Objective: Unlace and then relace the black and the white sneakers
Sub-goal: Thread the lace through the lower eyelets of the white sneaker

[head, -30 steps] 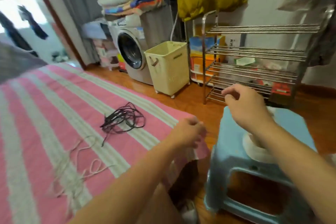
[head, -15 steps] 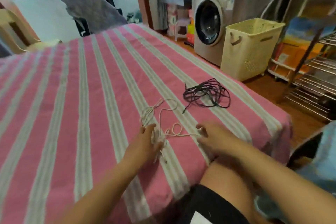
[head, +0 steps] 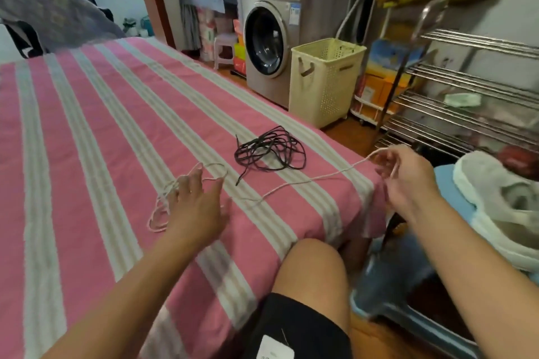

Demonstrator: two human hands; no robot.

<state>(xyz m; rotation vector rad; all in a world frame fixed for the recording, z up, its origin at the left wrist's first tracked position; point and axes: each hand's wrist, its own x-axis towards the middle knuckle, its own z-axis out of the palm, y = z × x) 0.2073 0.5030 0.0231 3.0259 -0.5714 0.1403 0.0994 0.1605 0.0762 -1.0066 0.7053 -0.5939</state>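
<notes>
White cotton shoelace [head: 294, 183] now drawn taut rightward, pinched in right hand [head: 405, 175]; left hand [head: 195, 204] spread flat over remaining loops.

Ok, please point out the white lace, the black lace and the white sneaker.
white lace [head: 294, 183], head view, taut middle stretch on the bed
black lace [head: 269, 148], head view, centre of the tangle
white sneaker [head: 495, 198], head view, mesh upper

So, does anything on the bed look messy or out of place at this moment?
Only the laces. The black lace lies in a tangled heap on the bed. The white lace runs from loose loops under the left hand to the right hand, which pinches its end. Nothing looks damaged.
</notes>
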